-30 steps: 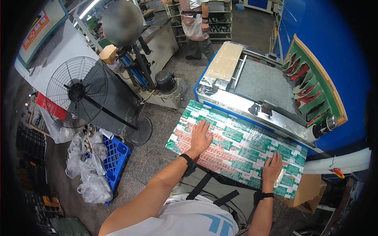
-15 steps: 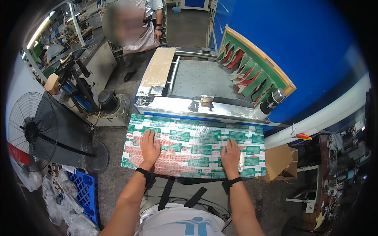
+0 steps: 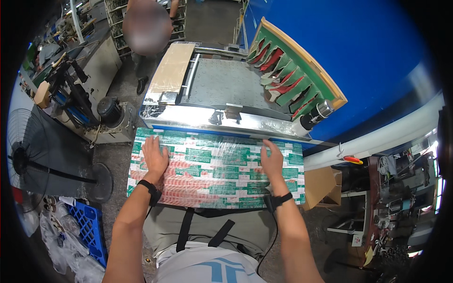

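While both palms press flat, fingers spread, left hand [image 3: 154,155] and right hand [image 3: 272,162] lie atop the green-and-red printed sheet stack [image 3: 214,170], seemingly film-wrapped, gripping nothing.

Two bare hands, the left hand [image 3: 155,155] and the right hand [image 3: 272,162], each with one dark wristband. One wide printed sheet [image 3: 214,170] in green, red and white. One metal machine bed [image 3: 231,85]. One standing fan [image 3: 28,160]. One blue crate [image 3: 89,224]. One cardboard box [image 3: 323,186]. One other person [image 3: 146,28].
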Demonstrator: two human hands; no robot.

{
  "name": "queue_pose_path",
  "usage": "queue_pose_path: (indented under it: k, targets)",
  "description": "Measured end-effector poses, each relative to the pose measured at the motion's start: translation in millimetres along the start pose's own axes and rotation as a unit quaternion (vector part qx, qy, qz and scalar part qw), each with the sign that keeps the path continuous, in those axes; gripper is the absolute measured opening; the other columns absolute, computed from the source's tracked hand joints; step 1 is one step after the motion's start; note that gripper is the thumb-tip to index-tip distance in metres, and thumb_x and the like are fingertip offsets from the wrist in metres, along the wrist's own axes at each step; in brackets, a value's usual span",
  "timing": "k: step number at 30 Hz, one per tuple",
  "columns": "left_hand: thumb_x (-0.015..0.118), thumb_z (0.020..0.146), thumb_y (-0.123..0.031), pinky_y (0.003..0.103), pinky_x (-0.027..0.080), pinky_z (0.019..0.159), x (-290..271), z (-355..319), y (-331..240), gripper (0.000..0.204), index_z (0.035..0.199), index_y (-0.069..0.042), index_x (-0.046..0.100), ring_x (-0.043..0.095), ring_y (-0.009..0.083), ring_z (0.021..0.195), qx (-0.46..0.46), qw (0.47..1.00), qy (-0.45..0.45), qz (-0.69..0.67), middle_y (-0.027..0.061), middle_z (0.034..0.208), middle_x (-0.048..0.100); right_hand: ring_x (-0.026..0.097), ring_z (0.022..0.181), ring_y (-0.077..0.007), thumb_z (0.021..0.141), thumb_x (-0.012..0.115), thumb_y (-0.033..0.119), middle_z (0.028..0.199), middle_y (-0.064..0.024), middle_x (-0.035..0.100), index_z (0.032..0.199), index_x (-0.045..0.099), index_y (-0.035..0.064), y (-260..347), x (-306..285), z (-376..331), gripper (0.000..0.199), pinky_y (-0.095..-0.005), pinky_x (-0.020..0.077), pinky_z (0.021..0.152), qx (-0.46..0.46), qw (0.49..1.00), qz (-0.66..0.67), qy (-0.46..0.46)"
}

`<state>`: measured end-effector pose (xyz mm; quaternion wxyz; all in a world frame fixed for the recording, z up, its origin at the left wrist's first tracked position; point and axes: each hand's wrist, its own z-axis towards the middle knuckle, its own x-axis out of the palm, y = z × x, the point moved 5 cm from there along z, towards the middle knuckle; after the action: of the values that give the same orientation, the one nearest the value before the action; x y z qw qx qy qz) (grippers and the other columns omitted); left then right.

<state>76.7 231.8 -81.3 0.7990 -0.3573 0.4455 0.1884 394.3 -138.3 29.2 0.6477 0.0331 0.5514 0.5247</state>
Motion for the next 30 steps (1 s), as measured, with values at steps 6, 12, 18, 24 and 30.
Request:
queue_pose_path:
  k: [6, 12, 18, 24, 30]
  targets:
    - [0.059, 0.105, -0.024, 0.066, 0.017, 0.134, 1, -6, -7, 0.062, 0.161, 0.000, 0.047, 0.030, 0.0496, 0.162, -0.021, 0.999, 0.021, 0.026, 0.0278, 0.170, 0.040, 0.076, 0.117, -0.0379, 0.103, 0.071, 0.019, 0.123, -0.0203, 0.080, 0.131, 0.075, 0.0010, 1, 8, 120, 0.034, -0.0443, 0.0573, 0.104, 0.010, 0.999, 0.046, 0.016]
    - [0.058, 0.104, -0.022, 0.067, 0.018, 0.133, -10, -1, -13, 0.062, 0.160, 0.000, 0.046, 0.029, 0.0493, 0.161, -0.036, 0.997, 0.045, 0.047, 0.0268, 0.170, 0.037, 0.078, 0.110, -0.0397, 0.101, 0.072, 0.028, 0.117, -0.0212, 0.081, 0.132, 0.073, -0.0006, -18, 37, 238, 0.042, -0.0449, 0.0594, 0.100, 0.006, 1.000, 0.022, 0.018]
    - [0.059, 0.103, -0.021, 0.068, 0.020, 0.133, -1, 6, -26, 0.062, 0.160, 0.000, 0.045, 0.029, 0.0502, 0.161, -0.026, 0.998, 0.050, 0.037, 0.0270, 0.168, 0.039, 0.069, 0.123, -0.0465, 0.099, 0.069, 0.039, 0.121, -0.0267, 0.075, 0.132, 0.070, -0.0035, -136, -38, 321, 0.053, -0.0525, 0.0546, 0.107, 0.025, 0.948, -0.301, -0.099]
    - [0.060, 0.101, -0.019, 0.069, 0.020, 0.132, -6, 6, -20, 0.065, 0.162, -0.001, 0.044, 0.030, 0.0508, 0.160, -0.032, 0.995, 0.054, 0.074, 0.0270, 0.169, 0.038, 0.063, 0.133, -0.0494, 0.093, 0.080, 0.026, 0.142, -0.0333, 0.064, 0.144, 0.058, -0.0069, -161, -23, 314, 0.065, -0.0526, 0.0511, 0.115, 0.079, 0.925, -0.364, 0.076]
    - [0.063, 0.098, -0.014, 0.069, 0.021, 0.132, -7, 7, -26, 0.068, 0.161, -0.001, 0.044, 0.031, 0.0517, 0.159, -0.017, 0.997, 0.046, 0.062, 0.0265, 0.169, 0.039, 0.055, 0.146, -0.0418, 0.093, 0.078, 0.023, 0.155, -0.0252, 0.059, 0.161, 0.048, 0.0020, -163, -9, 316, 0.077, -0.0555, 0.0449, 0.122, 0.017, 0.895, -0.435, 0.102]
